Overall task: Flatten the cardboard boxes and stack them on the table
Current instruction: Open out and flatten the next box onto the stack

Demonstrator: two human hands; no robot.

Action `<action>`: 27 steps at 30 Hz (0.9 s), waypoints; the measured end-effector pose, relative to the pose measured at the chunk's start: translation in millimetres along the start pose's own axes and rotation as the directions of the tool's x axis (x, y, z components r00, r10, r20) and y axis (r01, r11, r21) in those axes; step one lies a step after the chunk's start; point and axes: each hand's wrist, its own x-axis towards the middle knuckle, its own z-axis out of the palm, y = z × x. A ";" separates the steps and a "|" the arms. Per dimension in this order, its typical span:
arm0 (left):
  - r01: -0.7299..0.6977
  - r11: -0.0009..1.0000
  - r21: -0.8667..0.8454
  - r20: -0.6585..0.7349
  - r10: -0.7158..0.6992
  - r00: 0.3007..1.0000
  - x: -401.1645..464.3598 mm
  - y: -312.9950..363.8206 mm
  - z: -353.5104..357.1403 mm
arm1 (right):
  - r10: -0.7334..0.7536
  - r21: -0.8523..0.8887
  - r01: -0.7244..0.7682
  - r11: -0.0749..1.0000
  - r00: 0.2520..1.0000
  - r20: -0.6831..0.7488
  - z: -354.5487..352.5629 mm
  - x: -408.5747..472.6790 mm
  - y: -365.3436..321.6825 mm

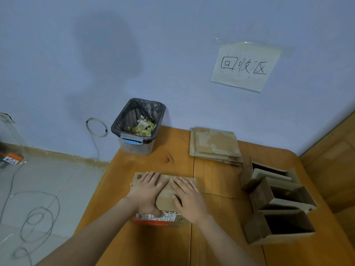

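Wooden table (215, 181) against blue wall (172, 35), grey tiled floor (48, 181)

Brown cardboard box (165, 196) lies pressed flat on the wooden surface (217, 246), near centre, long axis running away from the camera. White shipping label and orange tape on its near end, small barcode print at far left corner. Stack of flattened boxes (215, 145) sits at the far edge of the surface, several brown sheets piled roughly aligned, top one showing torn tape patches. Three unflattened boxes (276, 200) stand in a row along the right side, openings up, flaps up, dark inside, touching each other.
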 end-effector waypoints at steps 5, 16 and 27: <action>0.114 0.969 -0.219 0.073 -0.100 0.992 -10.0 6.1 -6.6 | 0.005 0.022 -0.005 1.000 1.000 -0.026 4.2 -12.1 -16.2; 0.245 0.894 -0.374 0.303 -0.132 0.944 6.2 3.0 -40.7 | 0.047 0.086 -0.022 0.996 0.953 -0.298 -15.4 -44.1 -45.1; 0.058 0.990 -0.130 0.365 -0.007 0.931 -2.8 13.0 -14.6 | 0.160 0.238 -0.108 0.965 0.964 -0.211 -15.4 -79.2 -55.8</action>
